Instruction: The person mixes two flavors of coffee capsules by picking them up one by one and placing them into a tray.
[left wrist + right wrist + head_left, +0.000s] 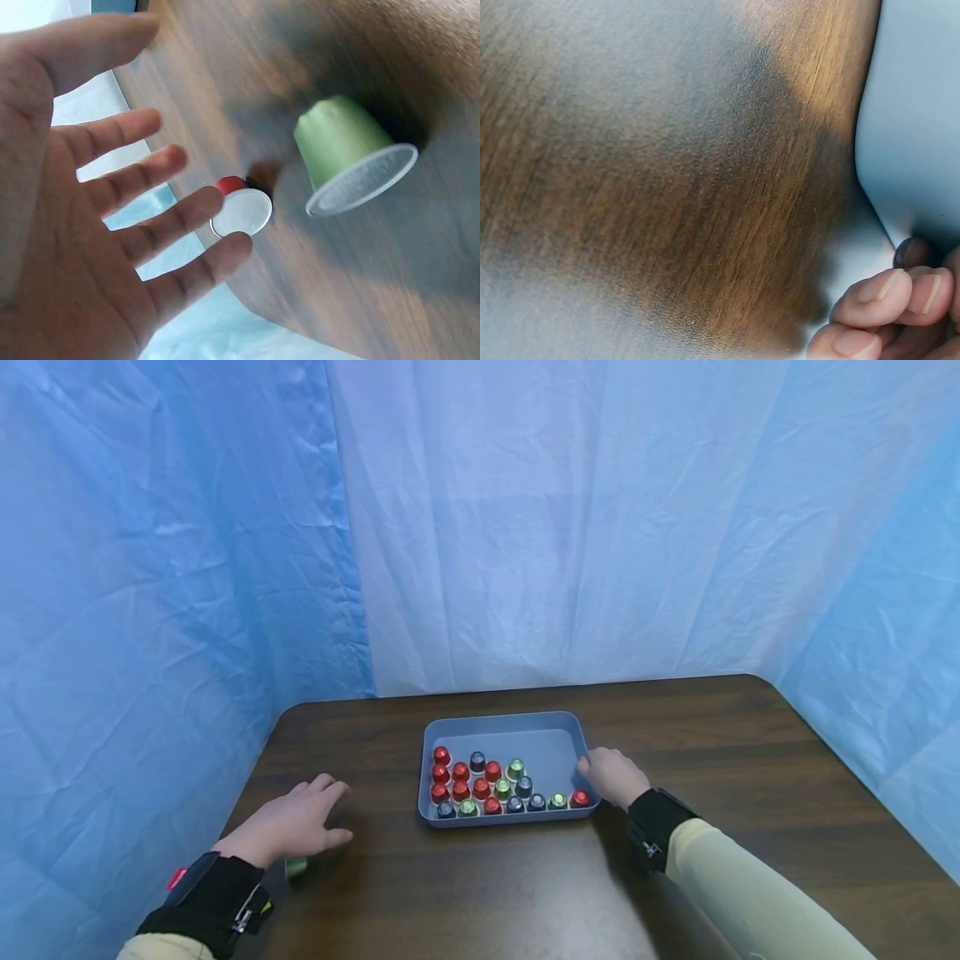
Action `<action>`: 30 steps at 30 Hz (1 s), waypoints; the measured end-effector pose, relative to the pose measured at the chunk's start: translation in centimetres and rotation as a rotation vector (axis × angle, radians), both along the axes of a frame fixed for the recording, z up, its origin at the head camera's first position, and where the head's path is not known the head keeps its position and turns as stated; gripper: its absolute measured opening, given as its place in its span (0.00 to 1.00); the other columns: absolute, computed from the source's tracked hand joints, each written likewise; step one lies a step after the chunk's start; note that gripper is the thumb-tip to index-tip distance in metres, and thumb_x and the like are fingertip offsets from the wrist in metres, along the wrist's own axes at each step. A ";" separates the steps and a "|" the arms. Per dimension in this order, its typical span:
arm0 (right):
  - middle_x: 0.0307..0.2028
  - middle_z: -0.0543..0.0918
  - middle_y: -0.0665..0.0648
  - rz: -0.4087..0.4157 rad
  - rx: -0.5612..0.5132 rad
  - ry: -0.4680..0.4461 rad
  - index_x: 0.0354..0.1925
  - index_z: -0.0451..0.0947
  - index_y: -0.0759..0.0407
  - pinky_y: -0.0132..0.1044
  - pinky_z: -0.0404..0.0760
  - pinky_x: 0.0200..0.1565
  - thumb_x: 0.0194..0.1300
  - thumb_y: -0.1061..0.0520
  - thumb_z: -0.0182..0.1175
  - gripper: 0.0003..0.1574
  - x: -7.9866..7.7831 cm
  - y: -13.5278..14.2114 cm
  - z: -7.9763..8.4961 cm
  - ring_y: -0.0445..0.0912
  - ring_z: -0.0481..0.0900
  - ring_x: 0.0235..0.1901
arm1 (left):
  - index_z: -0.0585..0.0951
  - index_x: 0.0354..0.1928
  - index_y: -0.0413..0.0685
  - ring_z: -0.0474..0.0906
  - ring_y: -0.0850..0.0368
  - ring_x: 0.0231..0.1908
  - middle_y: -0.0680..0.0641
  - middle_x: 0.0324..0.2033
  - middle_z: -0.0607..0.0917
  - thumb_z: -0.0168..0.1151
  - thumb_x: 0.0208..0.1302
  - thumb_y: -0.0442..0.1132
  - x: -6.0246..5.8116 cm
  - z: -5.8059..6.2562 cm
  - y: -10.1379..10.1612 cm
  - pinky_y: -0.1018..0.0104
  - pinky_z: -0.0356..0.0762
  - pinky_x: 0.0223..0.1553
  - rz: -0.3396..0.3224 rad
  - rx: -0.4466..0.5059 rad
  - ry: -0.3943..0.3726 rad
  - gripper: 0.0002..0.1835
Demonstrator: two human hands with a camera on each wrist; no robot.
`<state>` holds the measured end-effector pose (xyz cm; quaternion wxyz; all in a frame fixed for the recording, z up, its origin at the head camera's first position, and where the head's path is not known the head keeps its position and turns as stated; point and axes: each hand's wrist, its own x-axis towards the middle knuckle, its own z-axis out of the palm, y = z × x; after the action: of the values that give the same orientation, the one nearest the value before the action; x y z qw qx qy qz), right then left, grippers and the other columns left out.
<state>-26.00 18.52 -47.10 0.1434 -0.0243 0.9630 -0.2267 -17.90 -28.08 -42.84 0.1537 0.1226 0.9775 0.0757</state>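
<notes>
A blue-grey tray [551, 752] lies on the table, with red, green and dark blue coffee capsules [482, 788] standing upside down in rows on its left and near side. My right hand [613, 777] grips the tray's right edge, its fingers [874, 296] curled at the outer wall. Left of the tray, my left hand [288, 827] hovers with spread fingers and holds nothing. Near it a green coffee capsule [341, 146] lies on its side. A red coffee capsule [241, 214] lies beyond the fingertips in the left wrist view; in the head view I cannot see it.
The dark wooden table [480, 893] has rounded far corners. Pale blue sheets [562, 527] hang behind it and along both sides. Inside the tray, the capsules leave bare floor at the far right.
</notes>
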 end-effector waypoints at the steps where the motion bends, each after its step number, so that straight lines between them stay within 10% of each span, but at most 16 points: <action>1: 0.25 0.75 0.59 0.001 0.001 0.002 0.40 0.80 0.65 0.39 0.74 0.26 0.78 0.51 0.50 0.20 0.0 0.0 0.0 0.51 0.76 0.24 | 0.76 0.63 0.46 0.74 0.41 0.57 0.43 0.58 0.76 0.73 0.60 0.57 0.0 -0.1 -0.1 0.39 0.78 0.52 0.003 -0.010 -0.012 0.34; 10: 0.24 0.74 0.58 -0.002 0.002 0.012 0.37 0.80 0.64 0.39 0.73 0.25 0.78 0.50 0.49 0.21 0.1 0.1 -0.1 0.50 0.75 0.23 | 0.79 0.53 0.50 0.77 0.48 0.47 0.48 0.46 0.79 0.76 0.55 0.57 0.1 0.2 0.0 0.43 0.79 0.48 -0.025 -0.066 -0.079 0.29; 17: 0.22 0.73 0.58 0.012 -0.003 0.034 0.31 0.78 0.61 0.40 0.71 0.23 0.77 0.51 0.48 0.21 0.1 0.1 -0.2 0.50 0.74 0.21 | 0.78 0.52 0.51 0.75 0.35 0.60 0.37 0.60 0.79 0.81 0.49 0.50 0.0 0.2 0.1 0.31 0.74 0.52 0.021 -0.085 -0.234 0.30; 30: 0.23 0.74 0.58 -0.002 0.001 0.016 0.36 0.80 0.63 0.39 0.72 0.25 0.78 0.50 0.49 0.21 0.1 0.0 0.0 0.51 0.75 0.22 | 0.75 0.41 0.49 0.76 0.48 0.37 0.46 0.36 0.78 0.82 0.47 0.32 0.2 -0.4 -0.1 0.46 0.78 0.42 0.060 -0.034 -0.328 0.24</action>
<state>-25.88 18.52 -47.12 0.1355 -0.0251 0.9643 -0.2261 -17.68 -28.15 -43.28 0.3108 0.0766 0.9438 0.0826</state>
